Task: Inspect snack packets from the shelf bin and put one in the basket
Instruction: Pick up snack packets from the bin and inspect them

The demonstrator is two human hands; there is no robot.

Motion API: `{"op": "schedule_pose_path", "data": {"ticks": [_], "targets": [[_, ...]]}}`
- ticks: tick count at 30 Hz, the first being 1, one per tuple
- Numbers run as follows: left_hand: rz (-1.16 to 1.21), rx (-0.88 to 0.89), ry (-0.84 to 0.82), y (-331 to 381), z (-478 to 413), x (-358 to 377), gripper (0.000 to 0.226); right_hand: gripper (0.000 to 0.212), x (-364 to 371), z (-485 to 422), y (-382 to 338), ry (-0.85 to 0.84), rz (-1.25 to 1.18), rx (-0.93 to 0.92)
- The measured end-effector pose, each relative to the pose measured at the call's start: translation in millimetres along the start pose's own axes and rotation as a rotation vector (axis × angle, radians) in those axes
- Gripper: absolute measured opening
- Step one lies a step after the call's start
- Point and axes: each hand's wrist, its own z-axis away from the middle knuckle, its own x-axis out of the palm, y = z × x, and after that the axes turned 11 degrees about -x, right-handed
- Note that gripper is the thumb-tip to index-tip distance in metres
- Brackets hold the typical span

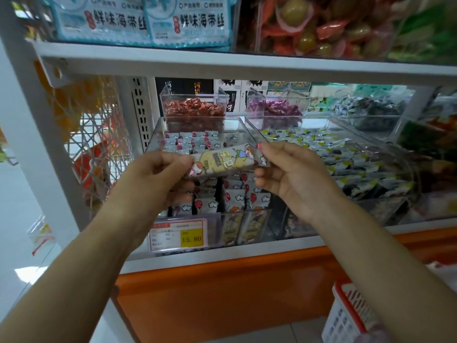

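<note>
Item: snack packet [226, 161], one, held level above the front of the clear shelf bin [243, 127]. Left hand [158, 174] pinches its left end; right hand [291, 174] pinches its right end. Status: inspection under way; placing in the basket [346, 315], low at right, not yet done. Appearance: slim, pale wrapper, cartoon print, glossy.

Left hand [158, 169] and right hand [291, 174]: both bare. Left forearm [86, 243] and right forearm [371, 243]: bare right down to the lower corners of view. Right hand, uppermost finger: nail [259, 145] painted pink. Remaining nails face away or are too blurred to read for colour.
</note>
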Motion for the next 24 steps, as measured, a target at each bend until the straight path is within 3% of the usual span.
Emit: {"op": "schedule_pose_path", "data": {"ticks": [5,11,14,20,24], "targets": [[0.254,-0.101,-0.061,0,-3,-1,0.013,0.009,-4,0,-1,0.006,-0.084,0.083],[0.286,-0.061,-0.025,-2,-4,1,0.015,0.003,-7,-1,-1,-0.007,-0.215,0.166],[0.308,-0.045,-0.058,-1,-5,-2,0.017,0.01,-11,-3,-1,-0.058,-0.215,0.171],[0.285,0.0,-0.136,1,-3,-3,0.028,0.018,-14,-3,2,-0.052,0.04,-0.008],[0.243,-0.015,-0.148,-1,-1,-2,0.016,0.015,-13,-3,4,-0.019,0.133,-0.104]]}}
